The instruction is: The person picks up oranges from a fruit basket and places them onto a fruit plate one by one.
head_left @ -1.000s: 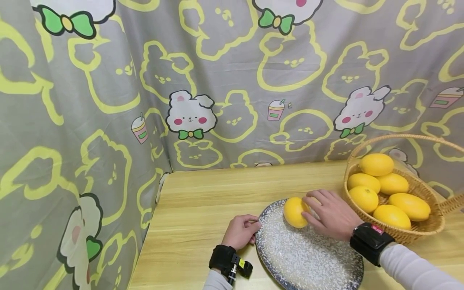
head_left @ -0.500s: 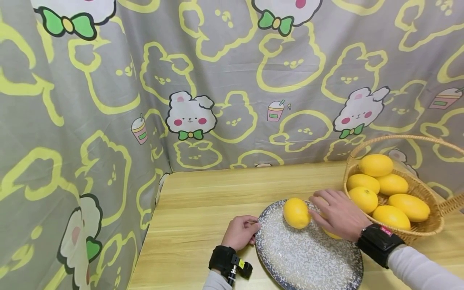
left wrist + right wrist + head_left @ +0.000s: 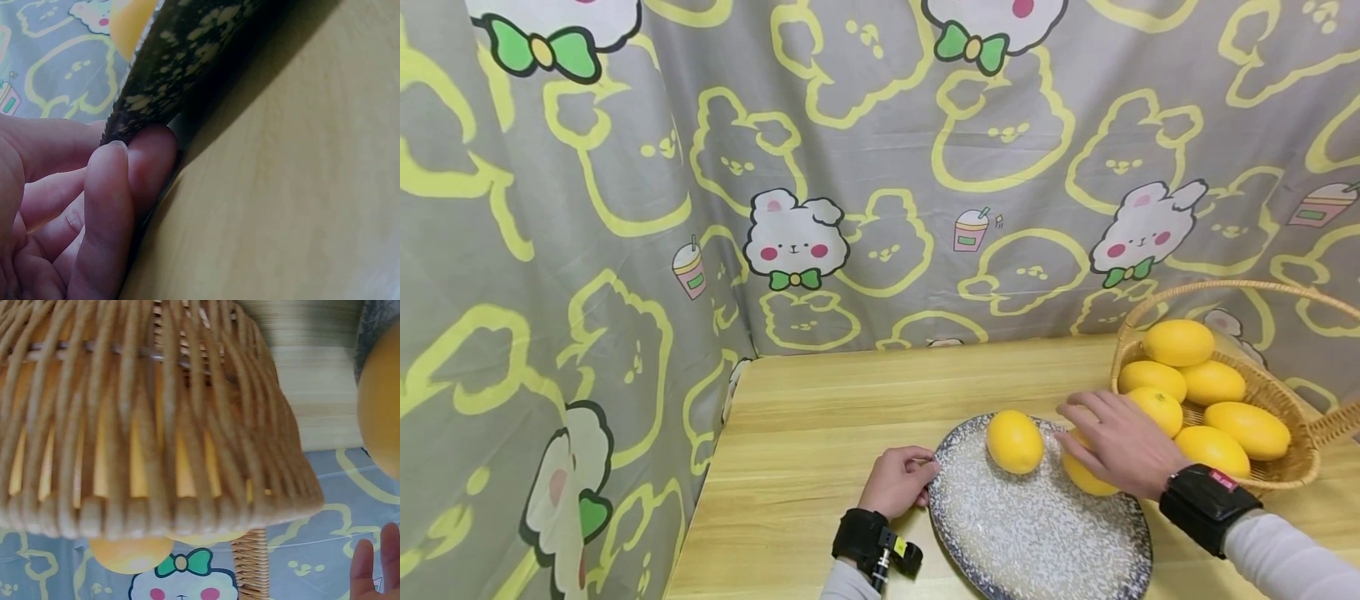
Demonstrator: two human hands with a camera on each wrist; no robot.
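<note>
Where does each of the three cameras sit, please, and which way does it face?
Head: worn high, looking forward and down at the speckled oval plate, the round yellow fruit on it and the woven wicker basket; both hands show.
Left wrist: low at the table, facing the plate's underside; left hand at the rim.
Right wrist: beside the basket wall; right fingertips show.
Head and left wrist views share the plate.

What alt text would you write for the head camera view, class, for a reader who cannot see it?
A person's right hand rests on a yellow fruit on a speckled plate, beside a second fruit lying free, while the left hand holds the plate's rim. A wicker basket of more yellow fruit stands at the right on the wooden table, before a cartoon-rabbit curtain.
</note>
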